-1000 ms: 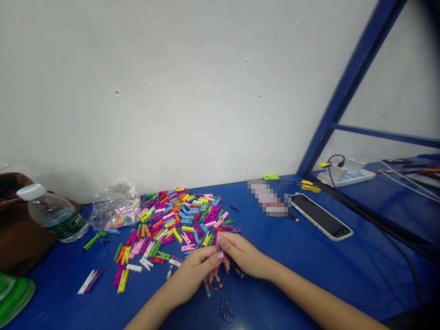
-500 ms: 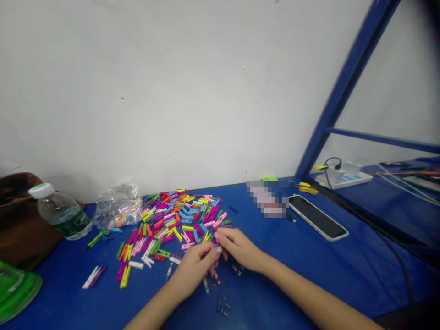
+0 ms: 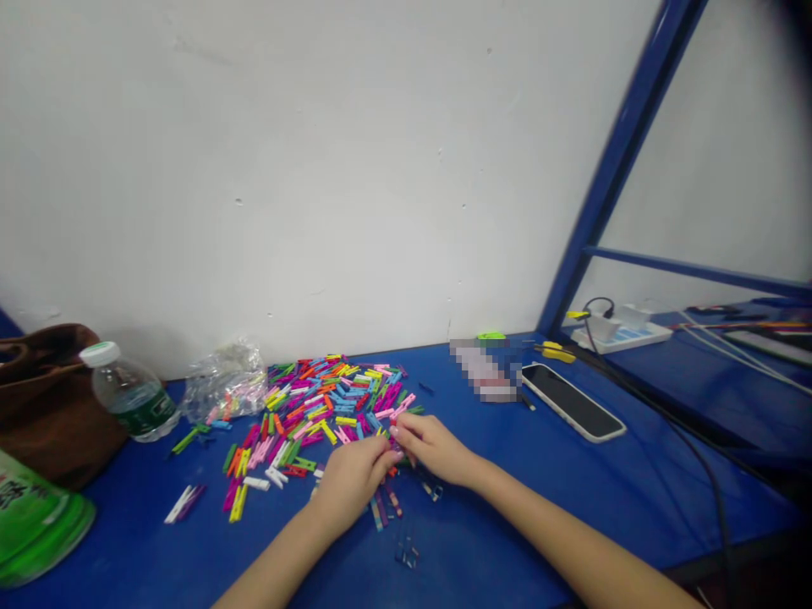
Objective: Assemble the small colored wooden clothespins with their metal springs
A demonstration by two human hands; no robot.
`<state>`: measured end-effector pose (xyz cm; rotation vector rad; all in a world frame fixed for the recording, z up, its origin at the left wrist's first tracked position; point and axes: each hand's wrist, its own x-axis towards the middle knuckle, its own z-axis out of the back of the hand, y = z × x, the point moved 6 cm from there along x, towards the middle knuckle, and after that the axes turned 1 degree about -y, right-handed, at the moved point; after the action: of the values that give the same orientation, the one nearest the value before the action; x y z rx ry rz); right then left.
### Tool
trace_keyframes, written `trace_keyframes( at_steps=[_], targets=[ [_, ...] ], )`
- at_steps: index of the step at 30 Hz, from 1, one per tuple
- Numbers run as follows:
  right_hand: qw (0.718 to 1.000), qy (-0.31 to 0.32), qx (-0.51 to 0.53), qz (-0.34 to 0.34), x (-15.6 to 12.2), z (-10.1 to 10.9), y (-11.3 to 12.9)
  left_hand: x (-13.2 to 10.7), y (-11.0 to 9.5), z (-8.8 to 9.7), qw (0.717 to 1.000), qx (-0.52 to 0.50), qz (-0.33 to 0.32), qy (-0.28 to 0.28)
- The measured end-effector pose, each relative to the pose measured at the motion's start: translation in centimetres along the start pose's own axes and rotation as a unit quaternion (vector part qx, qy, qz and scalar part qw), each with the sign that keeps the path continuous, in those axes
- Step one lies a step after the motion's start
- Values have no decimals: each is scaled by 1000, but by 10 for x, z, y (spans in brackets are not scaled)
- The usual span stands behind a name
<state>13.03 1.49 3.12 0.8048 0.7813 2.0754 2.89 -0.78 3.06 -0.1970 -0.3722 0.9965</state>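
Note:
My left hand (image 3: 356, 475) and my right hand (image 3: 436, 448) meet at the fingertips over the near edge of a heap of colourful mini clothespins (image 3: 330, 397). Both hands are closed in a pinch, and what they hold is mostly hidden behind the fingers. A bit of red-pink shows at the right fingertips. Just below the hands lie loose flat clothespin halves (image 3: 379, 512), some purple and some dull-coloured. Small metal springs (image 3: 406, 551) are scattered nearer to me. A white and a purple clothespin piece (image 3: 185, 503) lie apart on the left.
On the blue table (image 3: 495, 541) stand a water bottle (image 3: 136, 397), a clear plastic bag (image 3: 225, 381), a brown bag (image 3: 57, 406) and a green bottle (image 3: 38, 524) at left. A phone (image 3: 574, 402), yellow cutter (image 3: 556, 352) and power strip (image 3: 622, 331) are at right.
The view has turned slightly, so the phone and frame sit further left in the picture. My hands stay pinched together and have come a little closer to each other.

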Motion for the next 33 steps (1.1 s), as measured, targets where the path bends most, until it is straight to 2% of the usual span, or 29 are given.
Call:
trace_keyframes(
  at_steps=[7,11,14,18,21,25,29,33],
  targets=[
    [998,42,53,-15,-1,-4,-4,1,-2,1,997,68,-20,-1],
    [998,26,50,-15,1,0,-7,0,-3,7,993,106,-34,-29],
    [999,6,40,-9,3,6,-9,0,1,14,994,92,-9,-58],
    [998,-54,-20,-9,7,26,-14,2,11,21,993,74,38,-89],
    [992,-79,-98,-23,7,40,-19,4,14,23,992,60,30,-109],
    [972,-71,-225,-16,6,47,-17,6,13,19,992,78,-6,-98],
    [966,-57,-253,-6,5,47,-11,6,11,13,992,98,-22,-81],
    [961,-47,-271,-6,5,48,-9,5,16,12,991,108,1,-80]
  ],
)
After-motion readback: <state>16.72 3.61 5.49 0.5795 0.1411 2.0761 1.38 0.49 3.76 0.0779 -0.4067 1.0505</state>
